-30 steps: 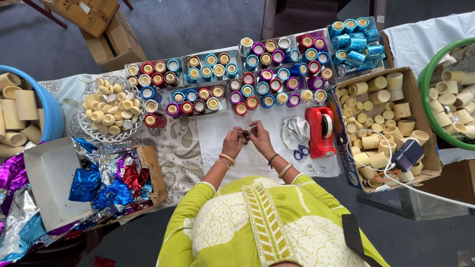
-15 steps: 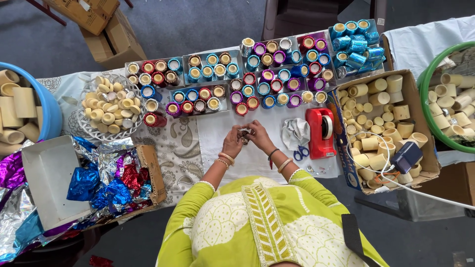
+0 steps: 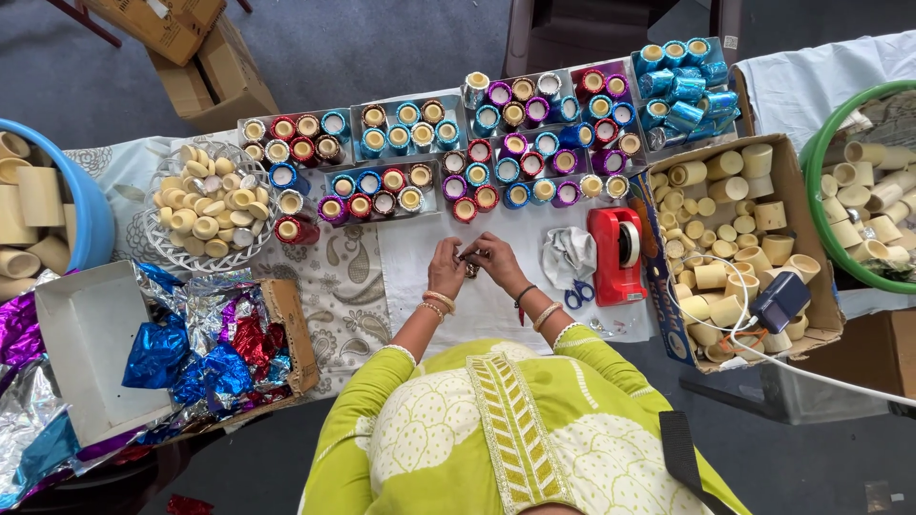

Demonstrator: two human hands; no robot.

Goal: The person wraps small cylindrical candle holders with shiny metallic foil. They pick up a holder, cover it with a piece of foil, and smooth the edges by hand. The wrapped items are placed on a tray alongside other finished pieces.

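I see a lime-green top [image 3: 496,439] with white motifs nearest me, a white paisley cloth [image 3: 329,286] under shiny blue, purple and red foil [image 3: 205,353] on the left, a red tape dispenser [image 3: 618,256] to the right, and cream cups [image 3: 725,238] in a brown box.

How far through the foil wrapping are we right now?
Done: rows of foil-wrapped cups fill trays along the table's far edge. In hand: the left hand and right hand meet over one small piece; what it is cannot be made out. Left: bare cream cups in the cardboard box, the white basket and the tubs, plus loose foil sheets.
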